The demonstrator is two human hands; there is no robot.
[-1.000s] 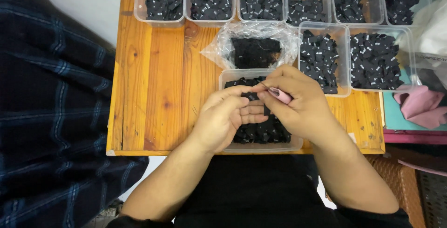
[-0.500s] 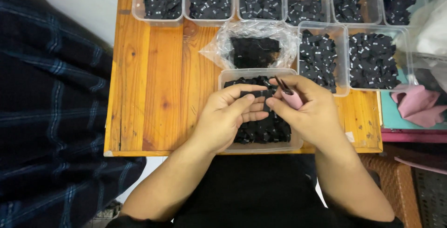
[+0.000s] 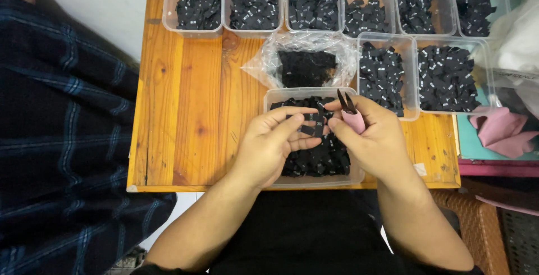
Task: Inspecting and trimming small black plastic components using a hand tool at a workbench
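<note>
A small black fabric label [image 3: 314, 124] is pinched between the fingertips of the left hand [image 3: 269, 146] above the clear plastic tub of black labels [image 3: 312, 180]. Pink-handled thread snips [image 3: 349, 112] are gripped in the right hand [image 3: 373, 140], blades seemingly slightly parted, just beside the label.

We see black labels [image 3: 314, 151] with small white marks, a pink-handled, dark-bladed snipper [image 3: 351, 115], an orange-brown wooden tabletop [image 3: 191, 101], clear tubs [image 3: 193, 28], and navy plaid cloth [image 3: 62, 129].
</note>
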